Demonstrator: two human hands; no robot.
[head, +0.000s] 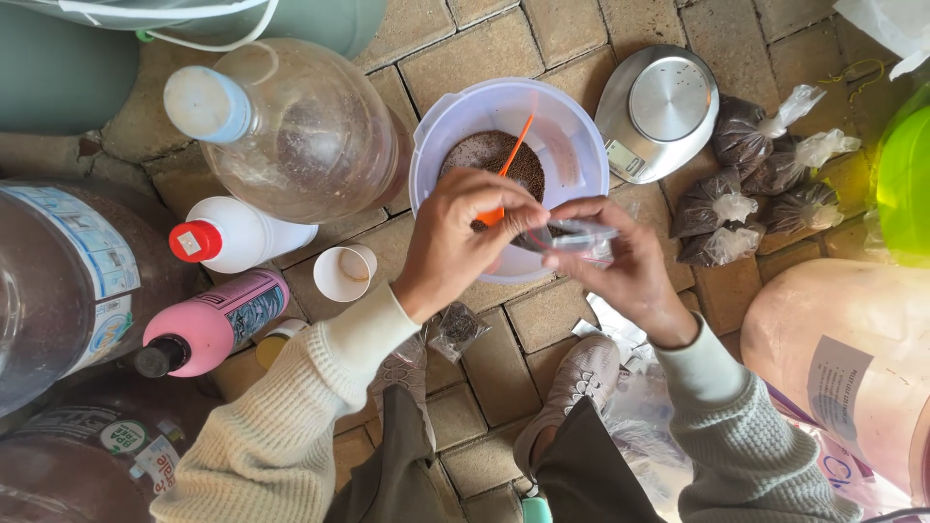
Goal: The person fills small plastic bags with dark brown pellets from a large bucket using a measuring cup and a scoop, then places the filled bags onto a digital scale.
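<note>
My left hand (460,237) grips an orange spoon (511,160) whose handle sticks up over a pale lilac bowl (431,145) holding dark brown granules (484,150). My right hand (625,257) pinches the mouth of a small clear plastic bag (579,235), held open just over the bowl's near rim. Both hands meet above the bowl, and the spoon's bowl end is hidden behind my left fingers.
A steel kitchen scale (659,107) sits right of the bowl, with several filled, tied bags (751,179) beside it. Left are a large clear jug (291,131), a white bottle with a red cap (232,235), a pink bottle (213,324) and a small white cup (344,273). My shoes (581,373) rest on brick paving.
</note>
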